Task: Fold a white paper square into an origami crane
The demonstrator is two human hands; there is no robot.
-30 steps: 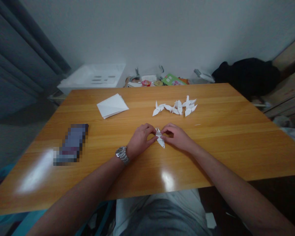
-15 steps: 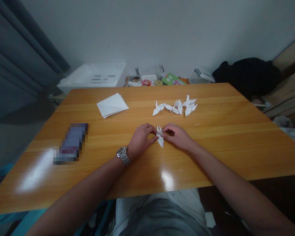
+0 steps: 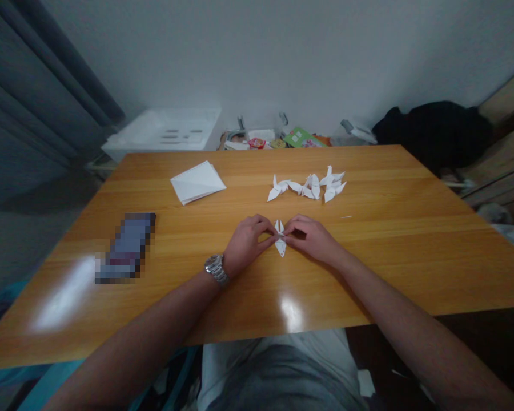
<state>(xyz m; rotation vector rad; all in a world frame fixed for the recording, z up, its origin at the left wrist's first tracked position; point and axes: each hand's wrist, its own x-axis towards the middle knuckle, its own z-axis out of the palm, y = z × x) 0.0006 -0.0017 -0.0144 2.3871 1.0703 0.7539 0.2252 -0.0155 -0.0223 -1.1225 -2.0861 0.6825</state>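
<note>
A small piece of folded white paper (image 3: 280,246) is held just above or on the wooden table (image 3: 188,234); I cannot tell which. Two narrow points of it stick up at the far side, and a wider pointed end faces me. My left hand (image 3: 249,242), with a metal watch on the wrist, pinches its left side between thumb and fingers. From the right, my right hand (image 3: 310,237) pinches the opposite side. The fingertips of both hands nearly meet and cover the paper's middle. Beyond them lie several folded paper cranes (image 3: 306,185) in a row.
Flat white paper sheets (image 3: 198,182) lie at the back left. A blurred-out phone-like object (image 3: 128,248) is on the left side. A thin paper sliver (image 3: 346,217) rests right of my hands. Behind the table stand a white plastic tray (image 3: 167,123) and a black cloth (image 3: 432,134).
My fingertips have come closer together over the middle of the folded paper, hiding more of it. Its two far points look slightly wider apart. The view has shifted a little.
</note>
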